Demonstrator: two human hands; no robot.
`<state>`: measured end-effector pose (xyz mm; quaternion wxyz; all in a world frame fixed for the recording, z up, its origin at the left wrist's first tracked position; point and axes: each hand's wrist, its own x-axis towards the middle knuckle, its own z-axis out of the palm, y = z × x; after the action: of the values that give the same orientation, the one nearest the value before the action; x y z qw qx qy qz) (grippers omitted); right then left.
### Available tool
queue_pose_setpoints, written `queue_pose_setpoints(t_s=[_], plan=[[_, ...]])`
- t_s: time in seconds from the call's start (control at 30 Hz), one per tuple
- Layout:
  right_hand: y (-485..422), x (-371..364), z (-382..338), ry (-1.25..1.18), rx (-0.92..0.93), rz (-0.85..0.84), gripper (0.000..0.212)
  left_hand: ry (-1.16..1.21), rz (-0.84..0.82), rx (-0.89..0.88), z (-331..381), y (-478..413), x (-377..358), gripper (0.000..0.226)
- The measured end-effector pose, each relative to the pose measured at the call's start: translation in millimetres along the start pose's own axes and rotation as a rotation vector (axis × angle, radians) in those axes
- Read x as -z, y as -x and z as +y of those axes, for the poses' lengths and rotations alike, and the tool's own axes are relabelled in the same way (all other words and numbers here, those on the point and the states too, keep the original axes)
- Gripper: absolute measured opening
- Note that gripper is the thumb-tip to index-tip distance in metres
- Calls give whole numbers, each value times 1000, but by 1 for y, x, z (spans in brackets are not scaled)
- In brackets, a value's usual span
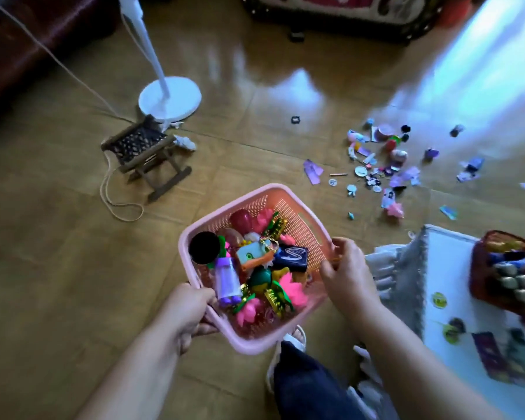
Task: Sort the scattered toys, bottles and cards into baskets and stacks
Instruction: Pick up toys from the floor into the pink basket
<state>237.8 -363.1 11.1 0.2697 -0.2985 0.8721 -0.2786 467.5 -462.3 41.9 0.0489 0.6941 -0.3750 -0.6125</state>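
Observation:
I carry a pink plastic basket (303, 225) above the floor, full of toys: a purple bottle (226, 278), a dark blue box (291, 257), pink flower toys and a black round lid. My left hand (188, 307) grips the basket's near left rim. My right hand (346, 268) grips the right rim at its handle slot. Several small toys, cards and round badges (385, 165) lie scattered on the wooden floor, ahead and to the right.
A small wooden folding stool (143, 153) and a white fan base (170, 100) with its cord stand ahead on the left. On the right, a white mat (455, 313) holds a red basket (506, 271) of bottles and some cards. My leg and slipper (297, 341) are below the basket.

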Motion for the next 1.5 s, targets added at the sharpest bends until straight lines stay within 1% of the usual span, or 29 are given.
queue_pose_setpoints(t_s=[0.13,0.3,0.43,0.53,0.77,0.9,0.97,1.07,1.2,1.27,1.33,1.43,1.5], plan=[[-80,46,-3,46,-82,40,38,-85,-77,-10,87,-43,-57,16],[-175,86,-14,9,-146,128,39,-203,-155,-44,191,-98,-114,14],[-238,98,-21,-78,-218,175,40,-289,-221,-70,270,-142,-148,15],[-291,106,-30,-122,-312,239,38,-379,-282,-99,339,-176,-177,17],[-398,117,-42,-205,-484,400,38,-608,-327,-166,475,-244,-249,20],[-447,136,-30,-278,-565,479,42,-678,-383,-152,527,-271,-301,23],[-479,150,-14,-280,-623,494,46,-735,-412,-150,553,-290,-341,26],[-523,168,8,-255,-755,393,50,-790,-416,-156,583,-305,-392,26],[-577,195,36,-242,-888,322,48,-862,-454,-149,624,-332,-468,25],[-596,205,52,-251,-935,331,46,-893,-476,-158,640,-343,-502,24],[-612,213,67,-273,-989,379,46,-920,-487,-149,655,-352,-533,24],[-642,224,87,-430,-1129,480,44,-970,-541,-142,675,-375,-591,22],[-663,224,101,-637,-1180,546,35,-1012,-590,-138,685,-390,-631,31]])
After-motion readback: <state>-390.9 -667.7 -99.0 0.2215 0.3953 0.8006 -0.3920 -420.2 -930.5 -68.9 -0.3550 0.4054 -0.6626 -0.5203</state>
